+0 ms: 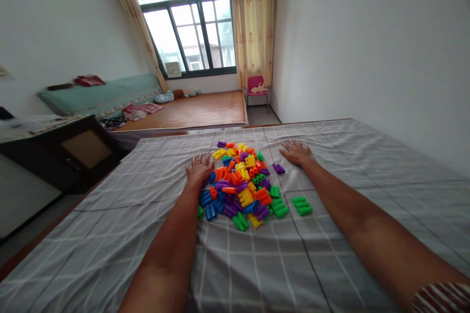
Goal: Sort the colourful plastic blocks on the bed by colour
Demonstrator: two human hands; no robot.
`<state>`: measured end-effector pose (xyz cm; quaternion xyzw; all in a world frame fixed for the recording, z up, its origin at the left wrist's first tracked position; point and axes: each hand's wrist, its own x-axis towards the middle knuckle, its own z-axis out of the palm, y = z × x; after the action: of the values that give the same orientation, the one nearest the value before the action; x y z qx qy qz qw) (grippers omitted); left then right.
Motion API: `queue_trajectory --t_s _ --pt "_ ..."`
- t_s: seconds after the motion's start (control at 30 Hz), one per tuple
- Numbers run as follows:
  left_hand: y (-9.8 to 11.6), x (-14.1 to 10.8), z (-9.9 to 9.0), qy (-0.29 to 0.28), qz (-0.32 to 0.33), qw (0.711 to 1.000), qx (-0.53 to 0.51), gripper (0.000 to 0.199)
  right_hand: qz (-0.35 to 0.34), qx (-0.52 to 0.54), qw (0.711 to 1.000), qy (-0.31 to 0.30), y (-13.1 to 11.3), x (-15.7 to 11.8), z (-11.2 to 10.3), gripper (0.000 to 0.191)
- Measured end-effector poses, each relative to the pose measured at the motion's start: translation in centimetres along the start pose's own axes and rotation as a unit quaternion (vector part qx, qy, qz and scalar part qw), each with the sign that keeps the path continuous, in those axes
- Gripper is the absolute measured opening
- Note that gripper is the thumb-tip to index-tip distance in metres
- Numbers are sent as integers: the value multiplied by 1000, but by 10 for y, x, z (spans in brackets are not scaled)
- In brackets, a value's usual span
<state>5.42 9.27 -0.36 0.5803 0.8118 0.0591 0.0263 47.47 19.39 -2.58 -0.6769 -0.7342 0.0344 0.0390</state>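
Observation:
A heap of colourful plastic building pieces (pixel 242 181), shaped like joined short tubes, lies on a grey checked cloth (pixel 257 269). Orange, yellow, blue, purple and green ones are mixed together. My left hand (pixel 199 168) rests at the heap's left side with its fingers spread, close against some blue pieces, holding nothing that I can see. To the right of the heap, my right hand (pixel 295 152) lies flat on the cloth, fingers apart and nothing in it. Nearest to it is a loose purple piece (pixel 278 169). A green piece (pixel 302 206) sits apart at the right.
Beyond the cloth stands a low bed with a brown mat (pixel 205 107). A pink chair (pixel 256 86) is by the curtain. At the left is a dark cabinet (pixel 79 149). A white wall (pixel 374 49) runs along the right side.

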Motion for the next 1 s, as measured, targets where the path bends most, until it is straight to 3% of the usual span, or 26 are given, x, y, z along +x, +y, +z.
queue_trajectory --t_s 0.43,0.67,0.83,1.0 --pt "-1 51 1 -26 0 1000 11 67 9 16 1000 -22 -10 55 0 75" --pt "-1 74 5 -5 9 1000 -16 65 9 11 1000 -26 -17 81 0 72" --pt "-3 66 2 -5 18 1000 -22 64 -13 11 999 -27 -16 72 -4 72" --pt "-17 45 -3 -30 42 999 -11 65 -45 9 999 -28 3 31 -10 71"
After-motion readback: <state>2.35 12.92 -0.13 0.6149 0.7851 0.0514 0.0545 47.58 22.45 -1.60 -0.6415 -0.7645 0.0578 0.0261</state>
